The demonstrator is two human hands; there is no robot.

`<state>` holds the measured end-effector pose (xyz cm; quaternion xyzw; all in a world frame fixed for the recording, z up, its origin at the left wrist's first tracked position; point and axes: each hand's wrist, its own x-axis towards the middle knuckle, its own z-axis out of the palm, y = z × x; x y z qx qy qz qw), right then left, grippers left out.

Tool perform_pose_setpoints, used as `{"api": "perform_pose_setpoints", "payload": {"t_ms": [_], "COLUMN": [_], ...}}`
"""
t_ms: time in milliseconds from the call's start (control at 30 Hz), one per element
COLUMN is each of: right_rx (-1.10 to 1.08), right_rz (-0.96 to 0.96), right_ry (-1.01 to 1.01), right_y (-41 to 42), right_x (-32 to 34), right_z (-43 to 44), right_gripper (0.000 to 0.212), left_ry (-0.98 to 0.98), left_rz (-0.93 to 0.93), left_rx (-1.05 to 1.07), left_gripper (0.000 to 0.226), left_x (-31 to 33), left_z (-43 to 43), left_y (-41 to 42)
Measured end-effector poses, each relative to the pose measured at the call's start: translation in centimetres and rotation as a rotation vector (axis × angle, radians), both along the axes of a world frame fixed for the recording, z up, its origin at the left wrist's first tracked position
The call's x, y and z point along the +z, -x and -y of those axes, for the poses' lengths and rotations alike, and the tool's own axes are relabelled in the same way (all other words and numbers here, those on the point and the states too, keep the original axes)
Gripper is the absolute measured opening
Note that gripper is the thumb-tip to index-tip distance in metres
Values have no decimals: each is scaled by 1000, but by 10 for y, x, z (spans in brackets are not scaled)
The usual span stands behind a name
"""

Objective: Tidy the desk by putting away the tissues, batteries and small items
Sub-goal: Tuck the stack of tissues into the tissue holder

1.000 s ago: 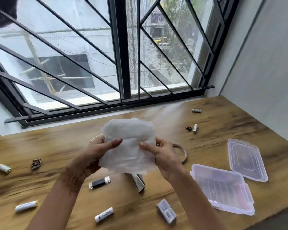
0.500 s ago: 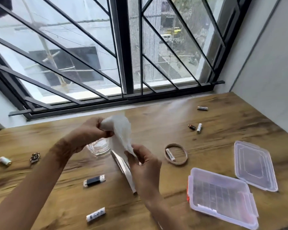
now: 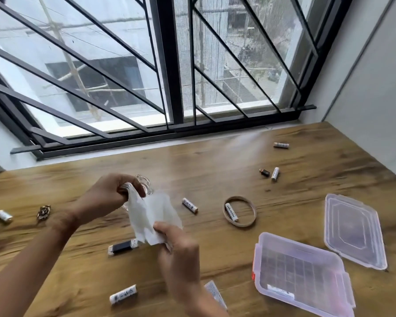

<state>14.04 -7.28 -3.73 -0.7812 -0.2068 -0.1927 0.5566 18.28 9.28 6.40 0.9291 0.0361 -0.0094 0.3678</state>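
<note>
A white tissue (image 3: 151,216) hangs crumpled between both hands above the wooden desk (image 3: 206,170). My left hand (image 3: 105,197) pinches its upper corner; my right hand (image 3: 176,243) grips its lower edge. White batteries lie scattered: one (image 3: 189,205) right of the tissue, one (image 3: 231,212) inside a tan ring (image 3: 239,211), one (image 3: 123,295) near the front, others at the back right (image 3: 275,174) (image 3: 281,145). A black USB stick (image 3: 122,247) lies under the tissue. A small clear glass item (image 3: 144,181) sits behind my left hand, partly hidden.
An open clear plastic box (image 3: 302,274) and its loose lid (image 3: 354,232) lie at the right front. A small white spool (image 3: 4,216) and a dark ornament (image 3: 43,212) rest at the left. A small packet (image 3: 215,294) lies beside my right forearm. The barred window (image 3: 169,65) runs along the back.
The tissue was spread flat between both hands, then got folded and gathered. My left hand rose to the top corner and my right hand dropped to the lower edge. The view shifted left.
</note>
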Motion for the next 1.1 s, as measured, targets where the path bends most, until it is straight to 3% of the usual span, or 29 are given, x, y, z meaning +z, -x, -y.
{"api": "perform_pose_setpoints", "payload": {"t_ms": [67, 133, 233, 500, 567, 700, 933, 1100], "right_rx": [-4, -25, -58, -71, -46, -18, -22, -30], "right_rz": [32, 61, 67, 33, -8, -75, -134, -125], "right_ry": [32, 57, 117, 301, 327, 383, 328, 317], "right_y": [1, 2, 4, 3, 3, 6, 6, 8], "right_x": [-4, -6, -10, -17, -19, -18, -14, -7], "right_z": [0, 3, 9, 12, 12, 12, 15, 23], "right_gripper": [35, 21, 25, 23, 32, 35, 32, 13], "left_ry": [-45, -52, -53, -203, -234, -190, -289, -377], "left_rz": [-3, 7, 43, 146, 146, 95, 133, 161], "left_rx": [2, -28, -69, -169, -173, -209, -227, -236], "left_gripper": [51, 45, 34, 47, 46, 43, 26, 17], "left_x": [-2, -4, -7, -19, -24, -31, -39, -43], "left_z": [-1, 0, 4, 8, 6, 4, 4, 6], "left_y": [0, -1, -4, -11, -11, -11, -15, -14]}}
